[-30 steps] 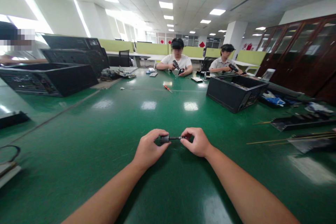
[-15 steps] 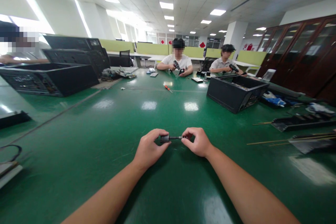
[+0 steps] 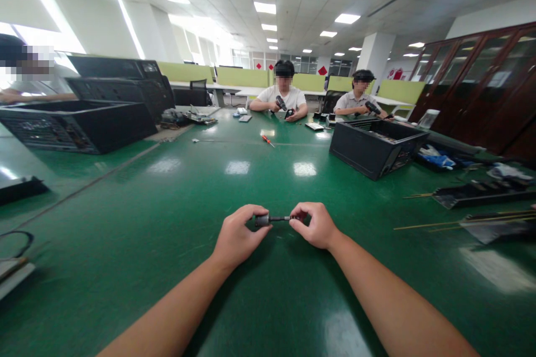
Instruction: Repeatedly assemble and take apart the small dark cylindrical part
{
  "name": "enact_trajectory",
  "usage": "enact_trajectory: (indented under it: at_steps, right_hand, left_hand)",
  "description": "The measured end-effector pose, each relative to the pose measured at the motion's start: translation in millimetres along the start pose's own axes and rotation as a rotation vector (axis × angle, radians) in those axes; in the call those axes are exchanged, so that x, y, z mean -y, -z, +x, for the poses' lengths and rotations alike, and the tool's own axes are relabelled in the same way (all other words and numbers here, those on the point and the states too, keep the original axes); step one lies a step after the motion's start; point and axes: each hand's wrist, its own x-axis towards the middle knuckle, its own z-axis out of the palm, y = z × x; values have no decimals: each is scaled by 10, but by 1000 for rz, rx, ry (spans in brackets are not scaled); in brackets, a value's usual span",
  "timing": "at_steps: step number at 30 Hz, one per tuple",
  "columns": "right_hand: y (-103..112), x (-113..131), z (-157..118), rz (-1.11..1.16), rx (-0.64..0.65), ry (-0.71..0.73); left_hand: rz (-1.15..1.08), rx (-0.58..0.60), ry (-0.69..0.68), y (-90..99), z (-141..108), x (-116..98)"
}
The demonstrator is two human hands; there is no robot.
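Observation:
Over the near middle of the green table [image 3: 167,245], my left hand [image 3: 239,234] pinches a small grey metal cylinder [image 3: 262,220] between thumb and fingers. A thin dark shaft [image 3: 279,218] runs from the cylinder toward the right. My right hand [image 3: 315,225] has its thumb and fingers closed on the shaft's far end, where a small reddish part shows; the rest of that end is hidden by the fingers. Cylinder and shaft lie level between the two hands.
An orange screwdriver [image 3: 268,140] lies beyond my hands. Black computer cases stand at the left [image 3: 79,125] and right [image 3: 377,148]. Metal trays [image 3: 481,192] with thin yellow rods are at the right. Two people across the table hold dark power tools; another person sits far left.

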Motion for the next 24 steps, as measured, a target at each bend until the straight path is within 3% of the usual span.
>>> enact_trajectory:
  at_steps: [19, 24]
  right_hand:
    - [23, -1, 12, 34, -7, -15]
    - [24, -98, 57, 201, -41, -137]
  left_hand:
    - [7, -16, 35, 23, 7, -29]
    - [12, -9, 69, 30, 20, -26]
